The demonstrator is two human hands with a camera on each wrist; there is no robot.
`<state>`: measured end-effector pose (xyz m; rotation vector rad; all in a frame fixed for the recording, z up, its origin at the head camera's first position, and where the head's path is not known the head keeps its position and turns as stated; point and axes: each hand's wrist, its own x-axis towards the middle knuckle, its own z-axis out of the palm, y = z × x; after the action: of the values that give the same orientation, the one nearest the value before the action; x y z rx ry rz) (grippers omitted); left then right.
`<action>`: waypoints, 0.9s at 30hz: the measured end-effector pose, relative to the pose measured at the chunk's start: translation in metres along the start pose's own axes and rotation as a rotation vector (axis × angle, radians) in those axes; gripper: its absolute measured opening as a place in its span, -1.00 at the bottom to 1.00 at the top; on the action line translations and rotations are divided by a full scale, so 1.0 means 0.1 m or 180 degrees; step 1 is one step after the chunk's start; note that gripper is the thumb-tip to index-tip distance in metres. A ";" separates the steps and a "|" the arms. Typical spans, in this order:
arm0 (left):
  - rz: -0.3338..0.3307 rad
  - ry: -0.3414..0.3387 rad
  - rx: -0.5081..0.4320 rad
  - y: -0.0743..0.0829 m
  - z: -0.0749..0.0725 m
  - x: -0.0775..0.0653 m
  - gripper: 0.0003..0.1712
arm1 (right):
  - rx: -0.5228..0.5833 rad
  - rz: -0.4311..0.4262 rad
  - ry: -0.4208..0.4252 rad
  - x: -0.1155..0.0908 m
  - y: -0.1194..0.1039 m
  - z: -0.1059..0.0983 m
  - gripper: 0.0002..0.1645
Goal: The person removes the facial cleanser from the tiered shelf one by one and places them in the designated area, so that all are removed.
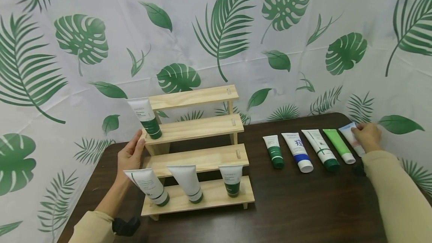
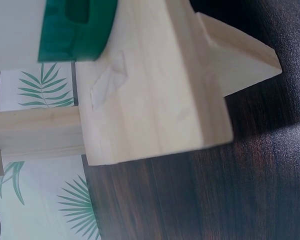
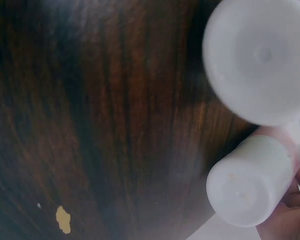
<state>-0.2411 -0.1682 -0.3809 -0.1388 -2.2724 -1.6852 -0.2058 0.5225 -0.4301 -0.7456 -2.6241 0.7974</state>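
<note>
Firstly, head view: tiered stand (image 1: 199,128), pale grained wood, four flat shelves, on a dark, wood-grained desk (image 1: 287,205). Left hand (image 1: 129,156): at the stand's left end, fingers nearly straight, grip loose. Right hand (image 1: 368,138): grip narrow, pinching a smooth blue-and-pink tube (image 1: 349,135) at the right end of a row of four flattened tubes (image 1: 297,149), white or green. Upright tubes (image 1: 189,183), tapered, cap down: three on the lowest shelf, one on the second from top.

Left wrist view: square-cut shelf end, green cap (image 2: 82,30) standing on it, angular wooden support (image 2: 240,57).

Right wrist view: held tube's cylindrical white cap (image 3: 242,192); larger round cap (image 3: 262,55) beside it; pale, irregular fleck (image 3: 63,220) on the desk.
</note>
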 end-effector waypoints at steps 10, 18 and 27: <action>0.0022 0.0011 -0.0054 -0.02 0.00 0.01 -0.47 | -0.0007 0.0221 0.0021 -0.01 -0.01 0.02 -0.53; 0.0012 -0.0054 -0.0042 0.06 -0.01 -0.02 -0.47 | -0.0064 0.0371 0.0095 0.00 -0.04 0.05 -0.59; -0.0075 -0.0077 0.0020 0.33 0.01 -0.12 -0.50 | -0.0023 0.0525 0.0049 -0.01 -0.05 0.04 -0.56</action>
<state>-0.2212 -0.1564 -0.3545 -0.1321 -2.3055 -1.6970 -0.2085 0.5166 -0.4304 -0.9763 -2.5784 0.8227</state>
